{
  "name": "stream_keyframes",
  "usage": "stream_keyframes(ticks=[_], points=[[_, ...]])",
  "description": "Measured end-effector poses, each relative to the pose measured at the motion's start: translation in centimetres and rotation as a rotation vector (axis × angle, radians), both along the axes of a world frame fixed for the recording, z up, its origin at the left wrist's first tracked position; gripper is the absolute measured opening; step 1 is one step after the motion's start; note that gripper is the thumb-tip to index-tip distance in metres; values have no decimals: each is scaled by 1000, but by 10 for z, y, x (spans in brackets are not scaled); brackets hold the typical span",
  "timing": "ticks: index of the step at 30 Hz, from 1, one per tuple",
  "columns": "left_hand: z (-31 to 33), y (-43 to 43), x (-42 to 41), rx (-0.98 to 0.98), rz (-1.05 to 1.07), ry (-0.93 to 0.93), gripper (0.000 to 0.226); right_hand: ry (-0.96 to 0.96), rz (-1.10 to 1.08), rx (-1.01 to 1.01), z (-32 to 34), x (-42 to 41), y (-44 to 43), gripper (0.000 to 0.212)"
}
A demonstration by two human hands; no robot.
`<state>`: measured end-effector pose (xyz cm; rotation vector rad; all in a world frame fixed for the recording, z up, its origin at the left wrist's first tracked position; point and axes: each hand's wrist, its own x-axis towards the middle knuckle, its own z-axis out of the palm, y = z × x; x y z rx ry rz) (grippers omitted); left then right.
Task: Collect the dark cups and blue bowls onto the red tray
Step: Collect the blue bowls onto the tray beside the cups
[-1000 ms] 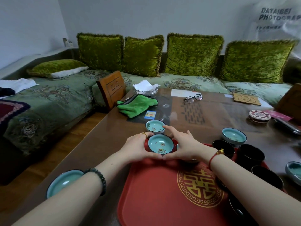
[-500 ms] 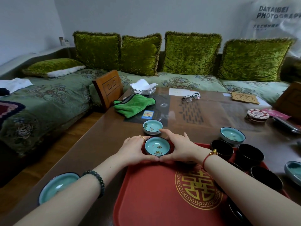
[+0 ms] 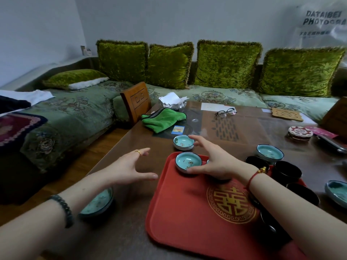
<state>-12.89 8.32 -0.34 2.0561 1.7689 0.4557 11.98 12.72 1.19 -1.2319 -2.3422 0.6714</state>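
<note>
A blue bowl [image 3: 188, 161] stands in the far left corner of the red tray [image 3: 187, 212]. My right hand [image 3: 214, 158] is open just right of it, thumb near its rim, and partly hides a second bowl behind. My left hand [image 3: 131, 167] is open over the table, left of the tray. More blue bowls sit on the table: one beyond the tray [image 3: 183, 142], one under my left forearm [image 3: 97, 202], one at the right [image 3: 270, 152], one at the right edge [image 3: 337, 192]. Several dark cups [image 3: 287, 171] line the tray's right side.
A green cloth [image 3: 162, 119], glasses [image 3: 225, 112], crumpled tissue [image 3: 173, 100], a round tin [image 3: 300, 132] and a coaster [image 3: 286, 114] lie on the far table. A wooden chair back [image 3: 136, 101] stands at the table's left corner. A green sofa runs behind.
Both hands cupped the blue bowl on the tray corner; now they have let go. My left hand has drawn away to the left, my right hand has opened beside the bowl.
</note>
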Motion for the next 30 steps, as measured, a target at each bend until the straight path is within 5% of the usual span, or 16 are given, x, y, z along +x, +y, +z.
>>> stream_keyframes(ticks=[5,11,23,30], points=[[5,-44,-39,-72,85,7,119,42,79,19,-2,-32,-30,94],[-1,-79,-72,-86,188,6,96,66,144,-54,-16,-73,-62,96],[-30,-111,-99,-133,268,-129,123,92,150,-180,-51,-135,-92,92],[-48,-105,-104,-46,281,-172,93,87,117,-214,-57,-154,-92,91]])
